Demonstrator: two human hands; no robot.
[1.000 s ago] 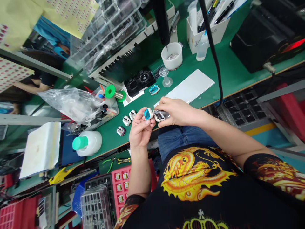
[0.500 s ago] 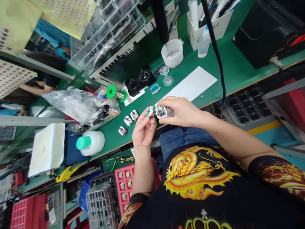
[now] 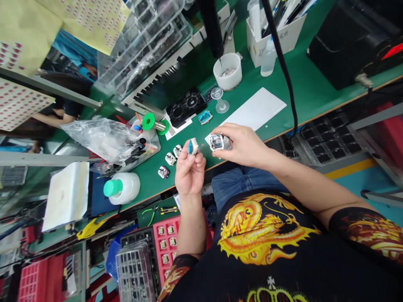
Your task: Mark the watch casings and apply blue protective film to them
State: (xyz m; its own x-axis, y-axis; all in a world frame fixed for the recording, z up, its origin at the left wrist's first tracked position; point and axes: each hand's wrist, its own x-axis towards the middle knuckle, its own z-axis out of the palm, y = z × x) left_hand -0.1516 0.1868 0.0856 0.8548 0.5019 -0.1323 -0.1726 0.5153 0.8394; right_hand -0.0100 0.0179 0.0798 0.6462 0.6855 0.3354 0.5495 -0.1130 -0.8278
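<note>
My left hand pinches a small white watch case with a blue face, held up on edge above the bench's front edge. My right hand grips a second square watch case with its open face toward me, a short gap to the right of the first. Three more small cases lie on the green mat just left of my left hand. Another blue-faced case rests farther back on the mat.
A white sheet lies behind my right hand, with a white cup and a clear stand beyond. A black holder, green solder spool, plastic bag and green-capped bottle sit left. A black cable hangs down.
My two hands have drawn apart: the cases that touched a second ago are now separated. The left-hand case has turned on edge, and the right-hand case now faces me.
</note>
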